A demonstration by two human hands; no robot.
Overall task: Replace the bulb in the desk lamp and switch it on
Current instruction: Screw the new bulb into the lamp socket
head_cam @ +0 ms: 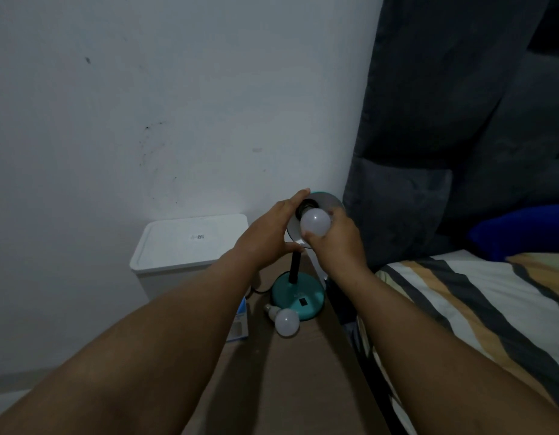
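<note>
Teal lamp base [297, 297] sits on a brown tabletop [290, 378], near-centre of the head view, w/ a black stem rising to the lamp shade [330, 200] at mid-frame. Left hand [265, 233] cups the shade's left rim, fingers curved along the edge and thumb under it; judged purpose: steady the shade and keep the socket facing the person so the thread can line up. Right hand [338, 243] is closed around the white bulb [315, 221], thumb below the globe and fingers wrapped on its right side; bulb cap points into the dark socket opening, at or just inside it, but seating depth can't be told. Bulb is unlit. A second bulb [284, 320] lies on its side on the tabletop, touching the near-left edge of the base; prob. the removed unit, parked clear of the work. Blue-and-white carton [239, 321], likely bulb pkg, stands at the table's left edge; print too small to read. White lidded bin [190, 243] at far left carries a small label, illegible. A dark rectangle on the base, poss. the switch, is untouched. Striped bedding [479, 309] lies to the right.
</note>
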